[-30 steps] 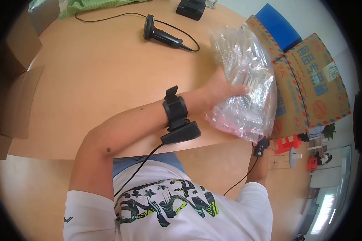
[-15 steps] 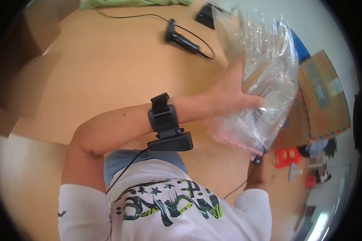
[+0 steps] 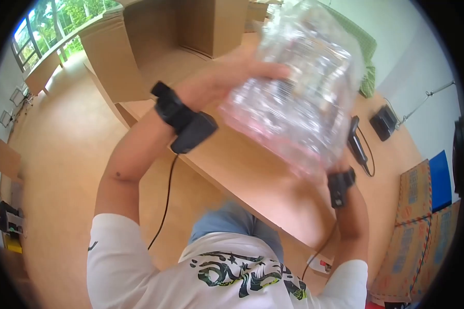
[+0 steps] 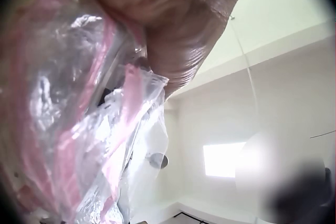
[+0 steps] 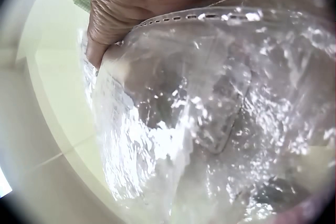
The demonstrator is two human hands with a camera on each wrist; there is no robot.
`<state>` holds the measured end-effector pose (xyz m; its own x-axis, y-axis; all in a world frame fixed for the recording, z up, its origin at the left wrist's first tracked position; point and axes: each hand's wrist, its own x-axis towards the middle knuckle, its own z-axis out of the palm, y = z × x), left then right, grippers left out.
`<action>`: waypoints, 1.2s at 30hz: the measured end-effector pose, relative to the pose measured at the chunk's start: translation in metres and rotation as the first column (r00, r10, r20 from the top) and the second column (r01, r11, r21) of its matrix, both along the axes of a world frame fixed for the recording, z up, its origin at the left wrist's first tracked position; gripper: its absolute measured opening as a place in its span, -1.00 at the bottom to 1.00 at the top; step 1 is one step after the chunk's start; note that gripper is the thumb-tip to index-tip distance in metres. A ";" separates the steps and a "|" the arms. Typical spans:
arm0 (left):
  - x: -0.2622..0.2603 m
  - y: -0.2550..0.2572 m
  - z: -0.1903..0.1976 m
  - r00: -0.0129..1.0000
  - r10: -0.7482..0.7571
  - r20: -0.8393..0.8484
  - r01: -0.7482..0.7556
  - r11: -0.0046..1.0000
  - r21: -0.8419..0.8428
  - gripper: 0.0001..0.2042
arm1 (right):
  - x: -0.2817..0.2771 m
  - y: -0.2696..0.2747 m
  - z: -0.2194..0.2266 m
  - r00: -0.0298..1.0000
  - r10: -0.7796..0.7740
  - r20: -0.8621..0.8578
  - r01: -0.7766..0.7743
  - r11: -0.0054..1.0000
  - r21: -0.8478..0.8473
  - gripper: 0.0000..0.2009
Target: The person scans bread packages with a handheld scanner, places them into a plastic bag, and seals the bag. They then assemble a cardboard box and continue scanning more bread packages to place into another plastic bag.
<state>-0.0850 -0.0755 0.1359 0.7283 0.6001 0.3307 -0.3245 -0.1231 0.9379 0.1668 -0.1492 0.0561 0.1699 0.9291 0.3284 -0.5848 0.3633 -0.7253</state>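
A crinkled clear plastic bag [image 3: 307, 87] with pink strips along its near edge is held up over the table between both hands. My left hand [image 3: 237, 72] grips its left side, thumb laid across the top face; the fingers are hidden behind the plastic. In the left wrist view, pink strips and loose folds of the bag [image 4: 73, 113] hang just below the palm. My right hand [image 3: 338, 162] holds the lower right side, largely covered by the bag in the head view. The right wrist view shows that hand [image 5: 152, 3] gripping by a dotted, perforated edge, with something flat and rounded visible through the plastic.
An open cardboard box [image 3: 154, 36] stands on the table [image 3: 252, 170] at the far left. Beyond the bag lie a barcode scanner [image 3: 357, 147], a black device [image 3: 383, 123] and green cloth [image 3: 368, 62]. Striped cartons [image 3: 410, 247] and a blue box [image 3: 441, 180] are at right.
The head view has swung left, bringing the open cardboard box and window into sight. The bag has moved from beside the striped cartons toward that box, both hands still on it.
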 end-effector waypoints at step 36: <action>-0.232 0.216 -0.106 -0.008 0.996 -0.084 -0.045 0.084 0.995 -0.29 | -0.206 0.246 -0.069 0.729 0.295 0.618 -0.183 0.954 -0.239 -0.44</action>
